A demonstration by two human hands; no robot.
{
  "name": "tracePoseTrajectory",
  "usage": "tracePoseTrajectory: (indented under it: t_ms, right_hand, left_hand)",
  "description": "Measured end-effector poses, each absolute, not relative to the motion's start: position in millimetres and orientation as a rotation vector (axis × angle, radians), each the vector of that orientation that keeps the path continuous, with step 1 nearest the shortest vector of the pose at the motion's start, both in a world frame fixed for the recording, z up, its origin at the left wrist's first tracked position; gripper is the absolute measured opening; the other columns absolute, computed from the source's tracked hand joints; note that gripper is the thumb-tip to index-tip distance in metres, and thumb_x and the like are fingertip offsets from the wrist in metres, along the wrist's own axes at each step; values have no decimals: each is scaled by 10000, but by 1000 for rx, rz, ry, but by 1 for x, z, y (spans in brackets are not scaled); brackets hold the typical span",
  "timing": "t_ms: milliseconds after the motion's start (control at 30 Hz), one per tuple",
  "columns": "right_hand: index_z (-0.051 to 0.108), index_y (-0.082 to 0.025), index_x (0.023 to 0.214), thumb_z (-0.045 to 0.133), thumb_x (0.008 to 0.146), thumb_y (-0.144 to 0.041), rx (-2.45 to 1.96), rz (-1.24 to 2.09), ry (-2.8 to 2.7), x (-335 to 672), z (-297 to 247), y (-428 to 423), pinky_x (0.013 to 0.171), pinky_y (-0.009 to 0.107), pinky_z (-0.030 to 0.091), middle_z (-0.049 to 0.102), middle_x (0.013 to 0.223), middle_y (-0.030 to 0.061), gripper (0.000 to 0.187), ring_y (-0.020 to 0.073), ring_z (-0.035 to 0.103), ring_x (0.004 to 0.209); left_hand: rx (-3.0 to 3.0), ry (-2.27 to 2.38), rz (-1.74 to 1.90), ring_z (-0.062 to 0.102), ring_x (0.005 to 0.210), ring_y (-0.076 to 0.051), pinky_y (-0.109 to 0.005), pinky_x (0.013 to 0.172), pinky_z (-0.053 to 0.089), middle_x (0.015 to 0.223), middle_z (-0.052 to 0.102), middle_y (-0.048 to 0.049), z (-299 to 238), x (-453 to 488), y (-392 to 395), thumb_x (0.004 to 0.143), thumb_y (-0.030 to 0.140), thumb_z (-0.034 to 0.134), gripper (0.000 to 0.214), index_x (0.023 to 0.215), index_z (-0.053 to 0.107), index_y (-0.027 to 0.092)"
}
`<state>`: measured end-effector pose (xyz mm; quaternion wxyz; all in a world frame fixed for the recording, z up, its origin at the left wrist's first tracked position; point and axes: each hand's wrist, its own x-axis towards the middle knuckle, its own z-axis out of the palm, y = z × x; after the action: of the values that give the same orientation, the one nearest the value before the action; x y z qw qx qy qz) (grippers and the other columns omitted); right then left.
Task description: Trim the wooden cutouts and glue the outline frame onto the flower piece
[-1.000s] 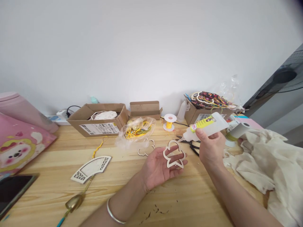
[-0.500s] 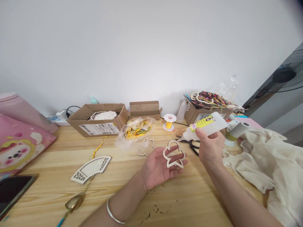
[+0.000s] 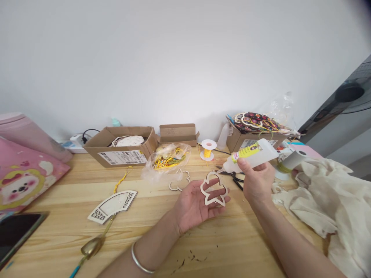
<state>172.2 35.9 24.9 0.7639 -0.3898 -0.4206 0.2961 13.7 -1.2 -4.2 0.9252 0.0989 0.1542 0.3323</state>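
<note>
My left hand, palm up with a bangle at the wrist, holds a flower-shaped wooden frame against its fingers. The frame is an open outline, and the fingers show through it. My right hand is wrapped round a white squeeze glue bottle with a yellow label. The bottle tilts down to the left, its nozzle at the upper right edge of the frame; I cannot tell whether they touch. Behind my left hand lies a second wooden outline. Black-handled scissors lie partly hidden behind the right hand.
On the left lie a fan-shaped wooden piece with yellow cord, a gold spoon-like object and a phone. Behind stand cardboard boxes, a bag of yellow cords and a thread spool. Cream cloth is heaped at right.
</note>
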Motion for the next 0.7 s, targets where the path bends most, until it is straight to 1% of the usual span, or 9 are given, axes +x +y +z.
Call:
tracePoseTrajectory:
  t_ms: [267, 567, 700]
  right_hand:
    - [621, -162, 791, 737, 561, -242, -868, 622, -943, 172, 23, 36, 624, 306, 501, 686, 701, 19, 270, 164, 623, 639]
    - [630, -164, 797, 749, 547, -215, -837, 632, -917, 173, 22, 37, 631, 288, 498, 684, 695, 9, 282, 156, 627, 655]
    - [634, -165, 766, 751, 548, -223, -848, 624, -935, 171, 22, 36, 617, 284, 497, 686, 686, 9, 254, 150, 622, 630]
  left_hand:
    - [208, 322, 678, 533, 1043, -306, -383, 853, 374, 1101, 558, -170, -4, 14, -1, 765, 328, 460, 416, 1122, 481, 115]
    - [209, 310, 677, 530, 1048, -308, -386, 851, 374, 1113, 554, -177, -5, 13, -1, 770, 331, 454, 427, 1134, 475, 111]
    - [210, 308, 680, 528, 1050, -313, -388, 851, 375, 1116, 551, -183, -4, 14, -1, 774, 336, 450, 429, 1136, 473, 107]
